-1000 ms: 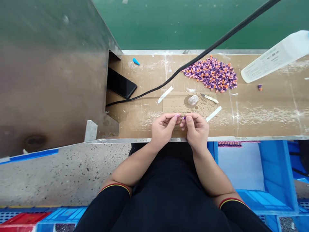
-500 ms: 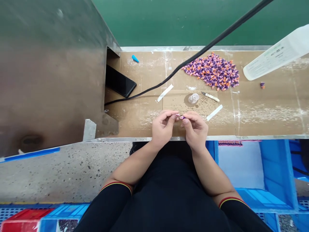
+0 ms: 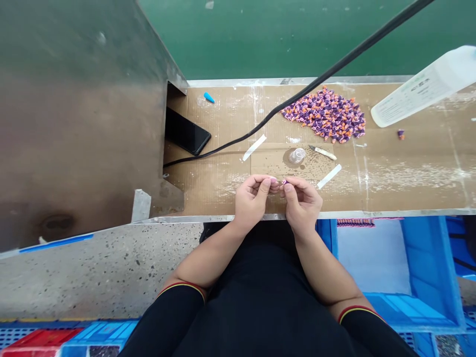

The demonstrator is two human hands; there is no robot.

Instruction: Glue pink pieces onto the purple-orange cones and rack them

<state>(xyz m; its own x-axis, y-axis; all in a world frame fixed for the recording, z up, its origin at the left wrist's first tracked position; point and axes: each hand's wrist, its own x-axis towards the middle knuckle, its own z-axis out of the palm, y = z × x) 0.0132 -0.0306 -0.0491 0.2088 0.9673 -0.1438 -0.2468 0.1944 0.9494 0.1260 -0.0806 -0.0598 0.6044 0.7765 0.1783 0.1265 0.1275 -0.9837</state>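
My left hand (image 3: pixel 252 200) and my right hand (image 3: pixel 303 202) meet over the near edge of the cardboard-covered bench (image 3: pixel 409 168). Both are pinched, fingertips together, on a tiny purple piece (image 3: pixel 283 182) held between them. Just beyond my fingers stand a small clear cap (image 3: pixel 297 155) and a little pale-handled knife (image 3: pixel 323 152). A heap of several purple and orange pieces (image 3: pixel 325 114) lies further back on the right.
A black cable (image 3: pixel 260 126) crosses the bench diagonally. A black phone (image 3: pixel 187 133) lies by the metal housing (image 3: pixel 82 114) on the left. A white bottle (image 3: pixel 420 91) lies at the right, a blue cap (image 3: pixel 208 97) at the back. Blue crates (image 3: pixel 427 267) stand below.
My hands have stayed at the same spot, with the fingers shifting slightly around the small purple piece. The view has wobbled a little.
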